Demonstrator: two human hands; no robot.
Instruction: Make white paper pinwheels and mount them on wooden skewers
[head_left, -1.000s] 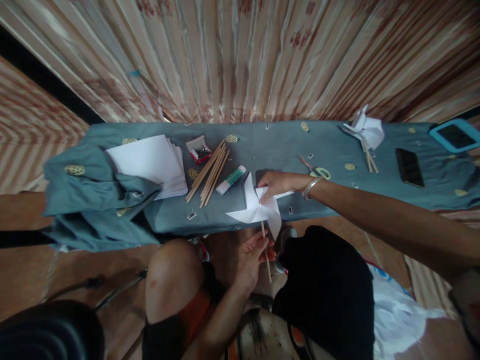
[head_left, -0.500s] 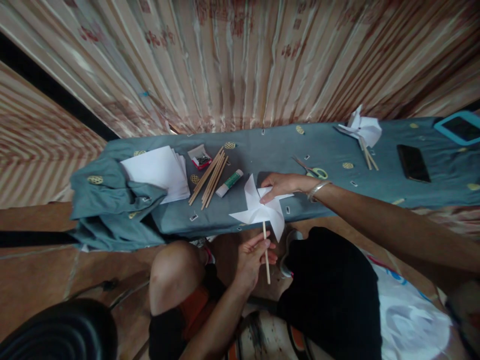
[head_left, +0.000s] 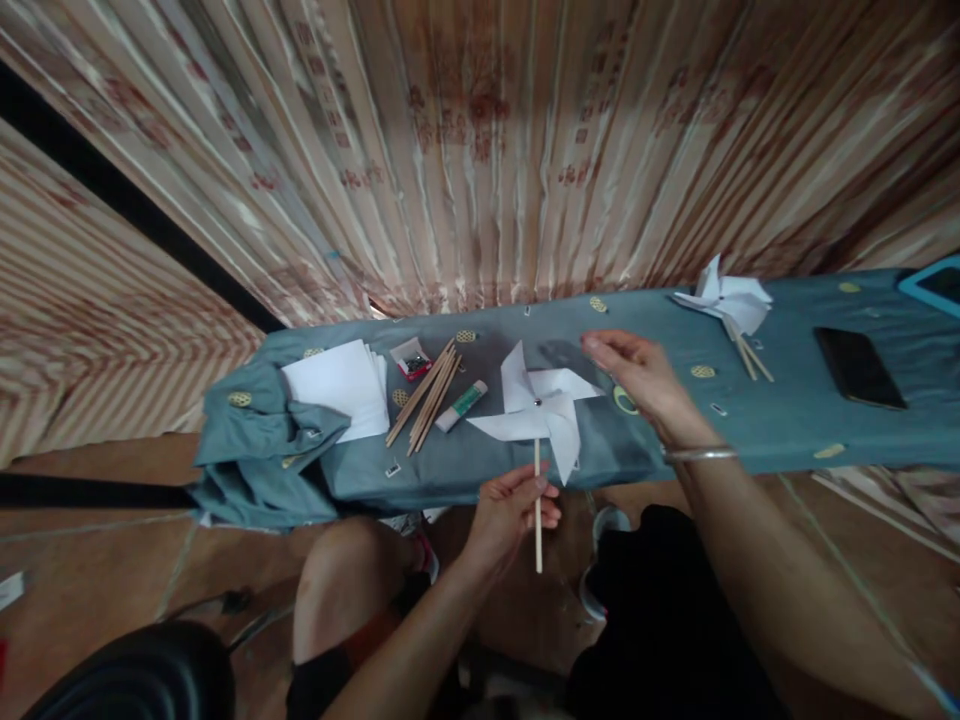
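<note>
The cloth-covered bench (head_left: 765, 425) spans the view. The white paper pinwheel (head_left: 561, 425) is positioned over its near edge. The right hand (head_left: 646, 382) is raised beside the pinwheel, fingers bent; whether it pinches anything cannot be determined. The left hand (head_left: 508, 510) grips the pinwheel's wooden stick (head_left: 538, 545). A glue stick (head_left: 462, 406) lies left of the pinwheel.

Black rectangular phone (head_left: 859, 368) lies flat; blue-framed device (head_left: 919, 289) beyond it, partly out of view; pleated beige-and-red curtain (head_left: 480, 190) behind.
</note>
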